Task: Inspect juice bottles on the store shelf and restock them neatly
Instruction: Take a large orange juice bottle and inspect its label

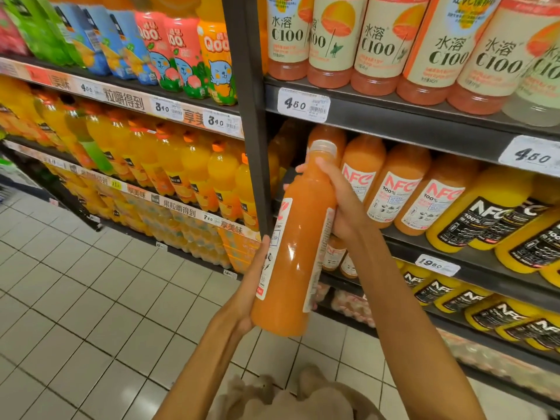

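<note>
Both hands' fingers wrap the juice bottle (tilted).

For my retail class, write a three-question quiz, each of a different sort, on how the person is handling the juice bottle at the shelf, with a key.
1. True or false: the orange bottle is held by both hands.
2. Multiple choice: the right hand holds the bottle at
A. the cap
B. the upper part, below the cap
C. the base
3. Fill in: the bottles with white NFC labels stand on the shelf to the ___ of the yellow bottles with black labels, as the camera sees them.

Key
1. True: the left hand holds the lower part and the right hand the upper.
2. B
3. left
</note>
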Motion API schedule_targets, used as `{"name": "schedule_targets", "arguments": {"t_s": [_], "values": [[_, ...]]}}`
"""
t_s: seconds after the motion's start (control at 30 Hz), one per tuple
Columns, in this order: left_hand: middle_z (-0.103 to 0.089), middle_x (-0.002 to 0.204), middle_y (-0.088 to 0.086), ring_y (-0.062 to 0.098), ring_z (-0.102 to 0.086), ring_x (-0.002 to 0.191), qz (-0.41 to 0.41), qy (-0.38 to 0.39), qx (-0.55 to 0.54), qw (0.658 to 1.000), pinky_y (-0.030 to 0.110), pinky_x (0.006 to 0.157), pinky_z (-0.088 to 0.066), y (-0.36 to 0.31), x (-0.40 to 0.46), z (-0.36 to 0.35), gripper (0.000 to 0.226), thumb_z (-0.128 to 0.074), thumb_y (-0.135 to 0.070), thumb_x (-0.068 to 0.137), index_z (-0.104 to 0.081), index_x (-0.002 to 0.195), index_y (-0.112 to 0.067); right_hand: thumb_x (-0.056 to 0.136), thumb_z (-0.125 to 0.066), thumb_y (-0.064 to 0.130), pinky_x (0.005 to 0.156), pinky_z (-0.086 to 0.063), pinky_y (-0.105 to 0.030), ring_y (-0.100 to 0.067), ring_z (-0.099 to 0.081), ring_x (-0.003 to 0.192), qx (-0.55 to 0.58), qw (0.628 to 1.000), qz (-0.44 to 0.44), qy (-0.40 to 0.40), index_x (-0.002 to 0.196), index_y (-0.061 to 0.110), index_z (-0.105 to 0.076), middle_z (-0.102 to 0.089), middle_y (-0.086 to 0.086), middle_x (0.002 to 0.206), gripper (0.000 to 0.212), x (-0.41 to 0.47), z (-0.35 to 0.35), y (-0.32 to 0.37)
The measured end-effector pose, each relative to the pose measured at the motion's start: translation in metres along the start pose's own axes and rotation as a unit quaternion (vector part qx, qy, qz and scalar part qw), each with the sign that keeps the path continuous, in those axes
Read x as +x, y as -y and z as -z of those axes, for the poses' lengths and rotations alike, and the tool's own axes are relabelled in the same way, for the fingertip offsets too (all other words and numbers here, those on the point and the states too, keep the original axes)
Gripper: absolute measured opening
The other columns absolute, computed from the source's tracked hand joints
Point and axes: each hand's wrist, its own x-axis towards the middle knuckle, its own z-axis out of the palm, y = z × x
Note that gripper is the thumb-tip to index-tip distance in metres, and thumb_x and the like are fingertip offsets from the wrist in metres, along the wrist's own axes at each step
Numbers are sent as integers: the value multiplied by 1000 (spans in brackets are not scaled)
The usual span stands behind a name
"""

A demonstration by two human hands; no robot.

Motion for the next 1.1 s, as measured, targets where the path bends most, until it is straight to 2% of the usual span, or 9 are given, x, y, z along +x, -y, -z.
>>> {"name": "schedule_targets", "arguments": {"t_s": [0.17, 0.27, 0.33, 0.4, 0.53, 0.67, 0.8, 0.97, 1.1], "values": [[-55, 120, 20, 34, -62, 94, 92, 62, -36, 993, 44, 76, -53, -2, -11, 9, 106, -69, -73, 56, -41, 141, -15, 90, -48, 48, 83, -55, -44, -29, -67, 101, 106, 994, 4, 29, 103, 15, -64, -71, -10, 105, 38, -10, -12, -19], [-59, 126, 17, 34, -60, 107, 51, 26, 26, 998, 48, 88, -52, -2, -13, 17, 78, -43, -70, 78, -44, 139, -20, 90, -52, 47, 74, -57, -39, -25, -70, 90, 67, 997, 31, -34, 102, 15, -63, -72, -8, 97, 36, -19, -22, -26], [-65, 123, 4, 22, -63, 110, -2, -17, 121, 993, 36, 85, -56, -9, -16, 23, 61, -31, -64, 81, -52, 128, -31, 89, -56, 46, 72, -58, -37, -23, -71, 87, 11, 995, 55, -82, 103, 16, -63, -72, -8, 97, 35, -23, -28, -24], [-70, 113, -6, 12, -66, 104, -26, -26, 187, 982, 24, 75, -57, -15, -20, 23, 59, -27, -68, 77, -57, 118, -39, 89, -57, 46, 75, -58, -38, -23, -71, 88, -37, 987, 79, -136, 104, 18, -62, -72, -9, 99, 32, -26, -35, -24], [-73, 100, -14, 11, -69, 98, -51, -20, 234, 971, 29, 77, -57, -7, -27, 13, 46, -28, -70, 74, -65, 96, -55, 88, -58, 51, 79, -57, -38, -23, -70, 88, -73, 973, 70, -208, 91, 25, -58, -69, -10, 98, 26, -33, -45, -21], [-73, 103, -7, 17, -69, 98, -60, -3, 156, 986, 30, 72, -58, -3, -28, 10, 46, -31, -66, 78, -59, 110, -47, 90, -56, 47, 86, -54, -44, -25, -67, 94, -102, 973, 44, -202, 92, 26, -56, -68, -11, 107, 21, -37, -42, -14], [-65, 117, 13, 31, -65, 101, 10, 69, 62, 996, 49, 86, -51, -9, -28, 7, 80, -47, -74, 75, -49, 135, -20, 91, -49, 54, 89, -54, -45, -26, -68, 101, 10, 991, 63, -121, 109, 21, -60, -71, -10, 108, 39, -47, -30, -9], [-67, 99, 18, 33, -67, 85, 133, 198, -45, 970, 44, 77, -55, -7, -26, -8, 83, -59, -71, 69, -57, 122, -6, 82, -54, 54, 90, -52, -46, -33, -66, 104, 95, 992, 77, -11, 108, 13, -64, -69, -15, 112, 49, -48, -27, 2], [-67, 97, 18, 33, -67, 83, 145, 171, -42, 974, 42, 76, -56, -1, -19, -9, 81, -49, -72, 73, -55, 121, -6, 90, -55, 45, 74, -57, -38, -26, -70, 83, 79, 993, 79, -24, 95, 13, -64, -72, -10, 89, 34, -53, -25, 5]]}}
